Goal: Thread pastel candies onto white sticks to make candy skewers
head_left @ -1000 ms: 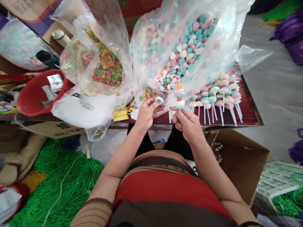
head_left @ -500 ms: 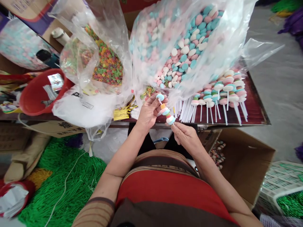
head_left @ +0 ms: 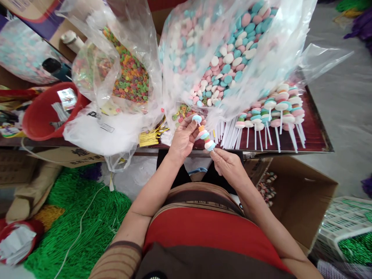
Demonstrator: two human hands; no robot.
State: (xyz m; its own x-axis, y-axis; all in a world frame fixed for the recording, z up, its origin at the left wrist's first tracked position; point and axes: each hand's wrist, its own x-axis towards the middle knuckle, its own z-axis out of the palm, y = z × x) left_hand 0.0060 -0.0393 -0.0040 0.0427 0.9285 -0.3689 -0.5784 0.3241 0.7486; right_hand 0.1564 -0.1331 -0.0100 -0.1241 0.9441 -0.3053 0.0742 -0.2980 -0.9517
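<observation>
My right hand (head_left: 228, 166) grips the lower end of a white stick threaded with pastel candies, the candy skewer (head_left: 205, 138), tilted up to the left. My left hand (head_left: 183, 137) pinches a blue candy disc (head_left: 197, 118) at the skewer's upper tip. Both hands are at the near edge of a dark red table (head_left: 312, 135). Just beyond them lies an open clear bag of pink, blue and white candy discs (head_left: 229, 58). Finished skewers (head_left: 273, 112) lie in a row to the right.
A clear bag of colourful ring candies (head_left: 128, 73) sits left of centre, a red bucket (head_left: 43, 116) farther left. Bare white sticks (head_left: 226, 133) lie by the skewers. An open cardboard box (head_left: 296, 197) stands at lower right, green bead strings (head_left: 87, 228) at lower left.
The skewer went from upright to tilted left, and the left hand brought the blue disc onto its tip. Both hands drew slightly nearer to me.
</observation>
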